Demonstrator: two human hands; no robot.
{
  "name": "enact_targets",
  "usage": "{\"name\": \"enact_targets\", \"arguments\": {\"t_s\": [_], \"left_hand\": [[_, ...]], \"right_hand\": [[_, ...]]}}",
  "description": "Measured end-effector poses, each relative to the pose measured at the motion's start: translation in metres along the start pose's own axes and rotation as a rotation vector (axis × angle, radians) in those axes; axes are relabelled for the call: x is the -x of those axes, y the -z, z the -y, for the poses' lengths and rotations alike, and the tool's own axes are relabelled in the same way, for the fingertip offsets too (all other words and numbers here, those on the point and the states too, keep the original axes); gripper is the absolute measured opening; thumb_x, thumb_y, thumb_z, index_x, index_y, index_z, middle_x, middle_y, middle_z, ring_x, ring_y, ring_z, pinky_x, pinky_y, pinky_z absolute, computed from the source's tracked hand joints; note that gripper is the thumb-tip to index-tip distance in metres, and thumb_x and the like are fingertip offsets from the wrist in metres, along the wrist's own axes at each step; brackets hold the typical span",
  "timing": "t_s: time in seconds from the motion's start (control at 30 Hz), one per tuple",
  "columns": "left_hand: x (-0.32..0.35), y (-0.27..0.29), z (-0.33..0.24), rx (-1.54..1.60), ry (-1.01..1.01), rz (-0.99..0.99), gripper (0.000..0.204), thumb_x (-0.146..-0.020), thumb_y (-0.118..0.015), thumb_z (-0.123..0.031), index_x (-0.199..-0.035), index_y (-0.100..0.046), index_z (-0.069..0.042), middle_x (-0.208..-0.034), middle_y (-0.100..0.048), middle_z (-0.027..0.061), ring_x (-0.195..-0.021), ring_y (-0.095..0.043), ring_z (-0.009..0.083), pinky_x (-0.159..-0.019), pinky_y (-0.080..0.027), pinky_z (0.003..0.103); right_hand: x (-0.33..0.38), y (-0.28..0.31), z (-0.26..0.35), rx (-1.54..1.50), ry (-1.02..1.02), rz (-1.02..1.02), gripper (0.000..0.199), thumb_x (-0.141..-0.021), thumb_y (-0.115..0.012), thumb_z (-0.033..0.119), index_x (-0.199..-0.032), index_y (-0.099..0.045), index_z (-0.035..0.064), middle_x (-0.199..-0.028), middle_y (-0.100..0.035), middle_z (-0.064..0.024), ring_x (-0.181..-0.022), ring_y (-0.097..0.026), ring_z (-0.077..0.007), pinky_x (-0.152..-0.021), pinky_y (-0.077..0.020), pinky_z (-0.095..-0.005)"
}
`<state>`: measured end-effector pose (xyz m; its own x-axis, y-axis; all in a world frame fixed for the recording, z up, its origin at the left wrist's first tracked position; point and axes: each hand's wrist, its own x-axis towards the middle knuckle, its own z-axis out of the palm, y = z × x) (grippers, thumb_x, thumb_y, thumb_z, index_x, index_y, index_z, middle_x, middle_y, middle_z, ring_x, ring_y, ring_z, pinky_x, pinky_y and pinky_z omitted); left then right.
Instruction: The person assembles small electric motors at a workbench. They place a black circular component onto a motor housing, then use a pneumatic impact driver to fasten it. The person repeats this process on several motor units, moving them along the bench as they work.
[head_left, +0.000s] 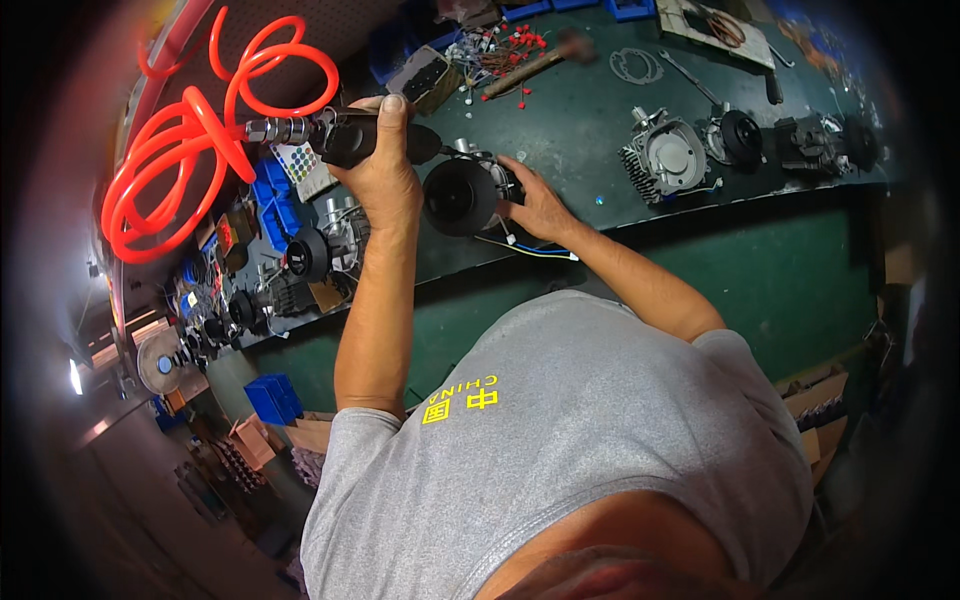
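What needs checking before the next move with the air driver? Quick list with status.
1. Air driver gripped: ok, left hand wrapped around its black body.
2. Hose coupling joined: ok by eye, it links driver and orange hose; leaks cannot tell.
3. Hose slack: ok, loose loops.
4. Motor unit steadied: ok, right hand on its right side.
5. Driver tip seated: cannot tell, too small at the unit.
6. Wire leads tucked away: not ok, they trail loose at the bench's front edge.
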<state>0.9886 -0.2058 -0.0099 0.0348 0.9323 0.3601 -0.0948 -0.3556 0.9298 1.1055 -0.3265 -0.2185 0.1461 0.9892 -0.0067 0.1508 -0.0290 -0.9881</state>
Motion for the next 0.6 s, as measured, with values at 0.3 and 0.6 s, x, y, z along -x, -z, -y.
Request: {"name": "enact_targets", "arguments": {"t_s": [0.3, 0.6], "left_hand": [[0.009, -0.008, -0.01, -0.106, -0.111, 0.313, 0.022, -0.09, -0.082, -0.008, -0.107, -0.07, 0.0, -0.1, -0.076, 0.0075, -0.088, -0.068, 0.012, -0.082, -0.055, 0.028], [0.006, -0.014, 0.0, 0.026, -0.039, 0.369, 0.021, -0.087, -0.084, -0.002, -0.097, -0.065, -0.002, -0.092, -0.072, 0.0062, -0.081, -0.066, 0.0117, -0.073, -0.056, 0.027]], "right_hand": [[-0.003, -0.002, -0.009, 0.014, 0.098, -0.035, 0.085, -0.083, -0.084, 0.022, -0.156, -0.043, 0.0037, -0.148, -0.054, -0.0246, -0.137, -0.052, -0.039, -0.116, -0.0418, -0.0459], [-0.001, 0.002, 0.001, -0.084, 0.132, -0.027, 0.082, -0.083, -0.081, 0.013, -0.153, -0.044, -0.0045, -0.144, -0.059, -0.0257, -0.132, -0.059, -0.0348, -0.113, -0.0454, -0.0416]]}}
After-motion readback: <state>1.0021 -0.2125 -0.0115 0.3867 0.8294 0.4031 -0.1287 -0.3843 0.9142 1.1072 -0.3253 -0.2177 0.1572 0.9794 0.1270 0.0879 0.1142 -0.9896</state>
